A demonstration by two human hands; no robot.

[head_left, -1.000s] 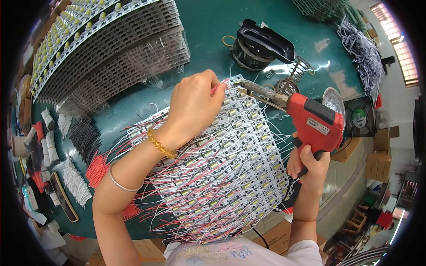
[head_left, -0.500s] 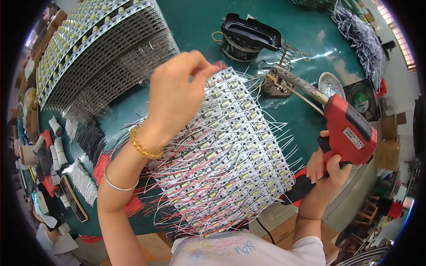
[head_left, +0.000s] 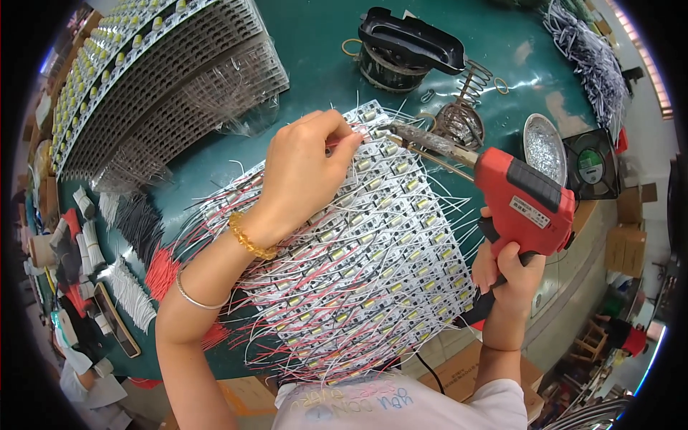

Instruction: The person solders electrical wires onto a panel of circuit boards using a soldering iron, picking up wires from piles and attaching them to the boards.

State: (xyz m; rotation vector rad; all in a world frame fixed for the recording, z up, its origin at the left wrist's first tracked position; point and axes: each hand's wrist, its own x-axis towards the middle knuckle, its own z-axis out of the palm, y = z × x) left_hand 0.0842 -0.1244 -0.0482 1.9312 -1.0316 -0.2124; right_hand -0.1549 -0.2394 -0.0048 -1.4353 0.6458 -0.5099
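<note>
Sheet of small white light boards (head_left: pixel 358 265) with red and white wires, flat on green table (head_left: pixel 315 50), under left hand (head_left: pixel 304 172). Left fingers pressed together, pinching one thin wire at sheet's far edge. Right hand (head_left: pixel 505 276) closed around grip of one red soldering gun (head_left: pixel 523 204), tip beside those fingertips. Behind: one coil stand (head_left: pixel 459 118), one black spool holder (head_left: pixel 401 46), one small fan (head_left: pixel 591 165). Wire bundles on left edge, too many to count.

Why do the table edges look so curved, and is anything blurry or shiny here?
Head view: the fisheye lens bends the green table toward a black rim. The left hand and red soldering gun look sharp. Bright glare sits on the round foil dish; lighting is even, with soft shadows.
</note>
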